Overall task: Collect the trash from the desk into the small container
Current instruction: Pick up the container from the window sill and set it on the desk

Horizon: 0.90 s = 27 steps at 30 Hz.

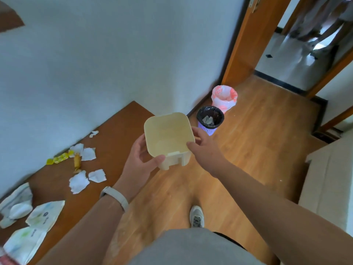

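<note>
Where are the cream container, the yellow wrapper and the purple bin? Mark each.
cream container (166, 136): head view, bare inside floor.
yellow wrapper (58, 159): head view, middle of the wrapper.
purple bin (205, 129): head view, mesh side wall.

One container (172, 162), two bins (209, 129) (219, 103), five paper scraps (78, 182).
</note>
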Tool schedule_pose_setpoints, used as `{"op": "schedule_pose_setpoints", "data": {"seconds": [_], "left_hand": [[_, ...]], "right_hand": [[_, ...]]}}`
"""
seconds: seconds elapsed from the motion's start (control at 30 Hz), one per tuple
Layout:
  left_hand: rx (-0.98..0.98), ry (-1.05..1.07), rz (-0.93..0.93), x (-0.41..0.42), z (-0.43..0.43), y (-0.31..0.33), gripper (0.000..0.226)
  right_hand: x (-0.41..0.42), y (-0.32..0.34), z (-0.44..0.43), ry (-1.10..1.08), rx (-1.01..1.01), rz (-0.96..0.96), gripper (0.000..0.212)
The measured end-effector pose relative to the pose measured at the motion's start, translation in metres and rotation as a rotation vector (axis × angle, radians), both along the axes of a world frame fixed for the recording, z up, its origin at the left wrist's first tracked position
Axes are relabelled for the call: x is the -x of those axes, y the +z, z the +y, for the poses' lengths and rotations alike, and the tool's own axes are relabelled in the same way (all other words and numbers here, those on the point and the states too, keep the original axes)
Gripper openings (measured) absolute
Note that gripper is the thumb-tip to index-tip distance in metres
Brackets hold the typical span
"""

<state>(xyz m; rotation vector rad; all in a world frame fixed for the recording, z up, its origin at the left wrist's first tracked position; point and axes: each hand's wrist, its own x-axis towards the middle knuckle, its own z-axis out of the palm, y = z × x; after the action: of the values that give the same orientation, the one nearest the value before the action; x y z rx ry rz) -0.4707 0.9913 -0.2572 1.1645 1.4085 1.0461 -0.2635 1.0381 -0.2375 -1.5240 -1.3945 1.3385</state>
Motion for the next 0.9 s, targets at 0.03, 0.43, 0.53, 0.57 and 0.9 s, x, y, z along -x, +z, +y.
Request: {"op": "schedule_pose_setpoints", "data": {"seconds": [0.03, 0.43, 0.53, 0.57, 0.9], "left_hand": [[0.011, 0.007, 0.020, -0.006, 0.011, -0.001, 0.099], [0.134, 0.185, 0.163, -0.015, 0.078, -0.006, 0.083], [0.179, 0.203, 0.177, 0.007, 0.091, -0.013, 0.084], [0.186, 0.208, 0.180, 0.013, 0.095, -0.017, 0.084], [0.239, 0.271, 0.106, 0.080, 0.138, -0.044, 0.086]], "right_hand": [[-0.006, -0.002, 0.012, 0.010, 0.005, 0.012, 0.053], [-0.004, -0.036, 0.122, 0.213, 0.037, 0.059, 0.047], [0.017, -0.042, 0.142, 0.300, 0.051, 0.023, 0.049], [0.026, -0.044, 0.149, 0.324, 0.051, 0.014, 0.049], [0.104, -0.053, 0.202, 0.395, 0.069, -0.174, 0.047]]}}
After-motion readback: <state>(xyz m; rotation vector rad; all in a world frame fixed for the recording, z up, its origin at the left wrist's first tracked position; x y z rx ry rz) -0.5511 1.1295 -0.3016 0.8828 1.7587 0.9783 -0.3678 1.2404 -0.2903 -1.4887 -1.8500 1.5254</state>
